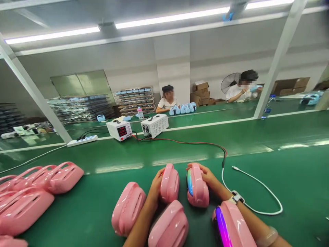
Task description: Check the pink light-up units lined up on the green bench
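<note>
My left hand (154, 188) grips a glossy pink plastic device (170, 183) standing upright on the green table (295, 185). Beside it my right hand (207, 175) holds a second pink device (198, 185) whose front strip glows blue-green. The two devices stand side by side, nearly touching. Three more pink devices lie close to me: one (128, 208) at the left of my forearm, one (169, 226) between my arms, and one (232, 224) with a lit purple strip under my right wrist.
Several pink shells (33, 195) lie piled at the left. A white cable (259, 192) loops at the right; red and black leads run to a power supply (119, 130) and white box (155, 125). Two people sit beyond, with blue devices (183, 108).
</note>
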The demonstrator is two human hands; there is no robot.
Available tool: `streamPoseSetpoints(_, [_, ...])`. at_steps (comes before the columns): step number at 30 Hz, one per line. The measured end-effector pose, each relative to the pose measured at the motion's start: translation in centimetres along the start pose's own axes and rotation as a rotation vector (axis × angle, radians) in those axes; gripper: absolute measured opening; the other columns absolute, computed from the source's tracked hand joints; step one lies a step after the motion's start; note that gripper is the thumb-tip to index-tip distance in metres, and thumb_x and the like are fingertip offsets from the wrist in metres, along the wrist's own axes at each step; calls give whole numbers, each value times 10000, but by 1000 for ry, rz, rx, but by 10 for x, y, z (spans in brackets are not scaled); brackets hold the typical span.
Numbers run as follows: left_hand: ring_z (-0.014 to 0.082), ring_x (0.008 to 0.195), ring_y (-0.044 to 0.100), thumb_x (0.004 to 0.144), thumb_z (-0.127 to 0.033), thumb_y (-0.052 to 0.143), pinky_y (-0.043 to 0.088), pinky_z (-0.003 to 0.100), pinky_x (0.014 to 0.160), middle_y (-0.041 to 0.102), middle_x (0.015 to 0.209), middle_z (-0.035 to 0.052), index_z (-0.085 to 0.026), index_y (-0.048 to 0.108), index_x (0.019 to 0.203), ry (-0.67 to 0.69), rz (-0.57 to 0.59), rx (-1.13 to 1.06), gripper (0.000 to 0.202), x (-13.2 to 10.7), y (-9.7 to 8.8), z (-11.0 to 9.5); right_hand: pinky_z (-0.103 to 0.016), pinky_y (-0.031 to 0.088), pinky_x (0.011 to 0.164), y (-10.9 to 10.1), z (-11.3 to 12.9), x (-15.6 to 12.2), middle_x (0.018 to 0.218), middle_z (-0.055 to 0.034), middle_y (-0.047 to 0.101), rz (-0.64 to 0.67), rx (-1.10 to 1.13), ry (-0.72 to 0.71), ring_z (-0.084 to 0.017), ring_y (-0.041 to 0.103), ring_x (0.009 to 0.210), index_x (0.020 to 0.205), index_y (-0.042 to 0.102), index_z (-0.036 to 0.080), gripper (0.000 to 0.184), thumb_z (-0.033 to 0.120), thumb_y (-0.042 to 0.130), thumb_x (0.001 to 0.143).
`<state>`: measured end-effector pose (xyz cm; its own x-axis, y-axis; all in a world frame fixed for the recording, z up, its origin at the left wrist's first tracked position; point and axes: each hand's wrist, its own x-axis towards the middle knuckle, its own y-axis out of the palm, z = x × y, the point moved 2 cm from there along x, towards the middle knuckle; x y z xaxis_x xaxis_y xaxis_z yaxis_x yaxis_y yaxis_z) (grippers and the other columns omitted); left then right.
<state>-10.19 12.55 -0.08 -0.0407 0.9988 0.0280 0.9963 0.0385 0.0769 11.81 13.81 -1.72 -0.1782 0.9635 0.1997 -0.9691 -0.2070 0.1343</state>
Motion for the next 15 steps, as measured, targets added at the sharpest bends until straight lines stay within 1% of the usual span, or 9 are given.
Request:
streamPoseSetpoints(2, [262,996,558,602,-481,609,440,310,842,636,1038,77,-156,631,1008,-45,45,12,520,-2,1,0,-314,476,684,-2,-2,1,974,-89,687,5,12,28,-228,614,814,988,665,184,450,396,705,593])
streamPoseSetpoints(4, [256,973,560,607,-453,627,437,305,807,628,1044,85,-145,601,1062,-71,74,30,550,-4,2,1,-307,474,686,-4,-5,1,981,-92,685,16,18,44,-227,616,824,1006,658,180,460,394,702,601])
streamPoseSetpoints(6, [257,965,555,582,-424,655,427,302,799,616,1060,95,-141,597,1057,-66,85,51,556,-5,6,-1,-308,475,699,-5,-7,1,994,-93,683,17,2,38,-232,616,850,1020,656,181,458,406,694,622])
streamPoseSetpoints(10, [266,964,542,508,-364,680,420,304,797,604,1052,105,-147,626,970,-43,77,76,513,-6,13,-9,-323,480,731,-7,-7,0,1015,-95,681,16,-25,24,-247,616,891,1045,654,189,460,426,682,651])
streamPoseSetpoints(13, [262,930,553,486,-363,683,425,296,756,611,1021,113,-133,628,953,-56,73,66,523,-4,13,-11,-325,482,722,-7,-6,0,1016,-102,682,23,-25,17,-256,618,893,1037,658,184,475,439,685,636])
streamPoseSetpoints(15, [251,874,569,497,-395,685,421,286,713,627,964,115,-119,619,963,-79,69,56,546,-2,9,-11,-319,481,707,-6,-5,1,1018,-100,680,29,-29,12,-249,619,873,1037,657,184,474,435,682,636])
